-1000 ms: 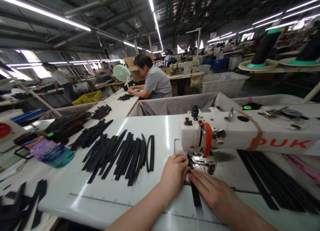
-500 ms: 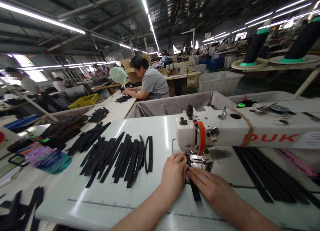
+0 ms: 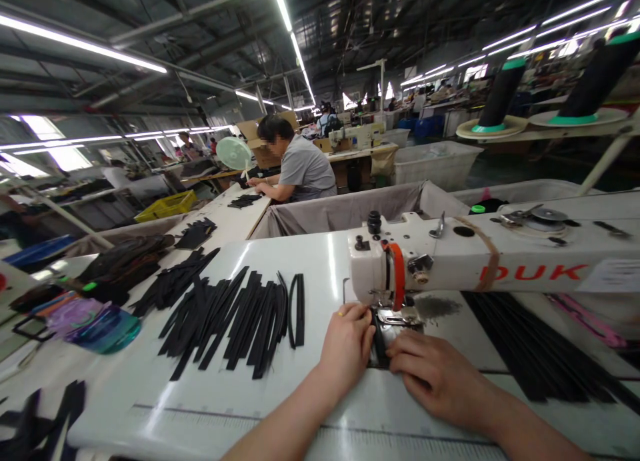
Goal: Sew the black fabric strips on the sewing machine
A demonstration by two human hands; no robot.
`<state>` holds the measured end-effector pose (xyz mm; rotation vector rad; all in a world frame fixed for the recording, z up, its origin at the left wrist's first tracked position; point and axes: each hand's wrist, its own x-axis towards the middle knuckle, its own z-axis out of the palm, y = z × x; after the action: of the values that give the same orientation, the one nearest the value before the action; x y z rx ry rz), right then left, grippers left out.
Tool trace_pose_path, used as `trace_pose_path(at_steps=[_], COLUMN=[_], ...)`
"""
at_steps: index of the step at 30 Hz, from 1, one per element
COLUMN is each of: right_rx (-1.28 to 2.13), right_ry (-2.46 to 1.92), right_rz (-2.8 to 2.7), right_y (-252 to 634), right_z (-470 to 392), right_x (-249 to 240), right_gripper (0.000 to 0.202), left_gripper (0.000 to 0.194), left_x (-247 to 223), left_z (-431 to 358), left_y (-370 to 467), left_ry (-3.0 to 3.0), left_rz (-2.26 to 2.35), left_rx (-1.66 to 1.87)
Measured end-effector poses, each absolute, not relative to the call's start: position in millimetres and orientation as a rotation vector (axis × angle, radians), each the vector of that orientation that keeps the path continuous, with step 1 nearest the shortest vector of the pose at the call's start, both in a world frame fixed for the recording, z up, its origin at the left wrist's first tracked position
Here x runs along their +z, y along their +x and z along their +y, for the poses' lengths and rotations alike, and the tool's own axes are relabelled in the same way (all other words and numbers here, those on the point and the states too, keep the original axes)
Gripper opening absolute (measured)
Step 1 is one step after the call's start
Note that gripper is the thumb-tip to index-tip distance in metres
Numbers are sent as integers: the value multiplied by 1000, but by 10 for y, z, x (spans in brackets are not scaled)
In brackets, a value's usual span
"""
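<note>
A narrow black fabric strip [image 3: 379,341] lies under the needle area of a white sewing machine [image 3: 425,254] with an orange guard. My left hand [image 3: 349,341] is closed along the strip's left side, fingers pressed together close to the presser foot [image 3: 397,318]. On the other side, my right hand [image 3: 433,374] has curled fingers, their tips at the strip's near right edge; its thumb is partly hidden. Left of my hands, several black strips [image 3: 255,321] lie in a loose row on the pale table [image 3: 320,268].
More long black strips [image 3: 535,348] lie under the machine arm at right. A purple-and-teal bottle [image 3: 100,322] rests at left near dark cloth. Beyond the table stands a cloth-lined bin [image 3: 345,211], where a co-worker [image 3: 303,161] sits. Thread cones [image 3: 503,94] stand upper right.
The strip has moved forward toward the needle, so less of it shows on the near side. My right hand has shifted slightly right and its fingers have curled. My left hand stays nearly in place.
</note>
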<state>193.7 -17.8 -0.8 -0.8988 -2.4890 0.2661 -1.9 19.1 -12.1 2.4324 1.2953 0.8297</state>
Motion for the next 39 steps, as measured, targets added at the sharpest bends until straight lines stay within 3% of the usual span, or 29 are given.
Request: trace_pose_path(at_steps=[18,39], right_rx=[-287,-270], right_ry=[-1074,-1098], right_rz=[-2447,-2465], right_y=[1829,1832], right_z=[8,-8], right_x=[-150,-216], right_gripper=[33,35], left_gripper=[19,23], left_x=[-112,-170], left_z=[173,152], left_y=[15,98], left_ry=[2434,2581], left_rz=[1282,1430], left_rx=[873,695])
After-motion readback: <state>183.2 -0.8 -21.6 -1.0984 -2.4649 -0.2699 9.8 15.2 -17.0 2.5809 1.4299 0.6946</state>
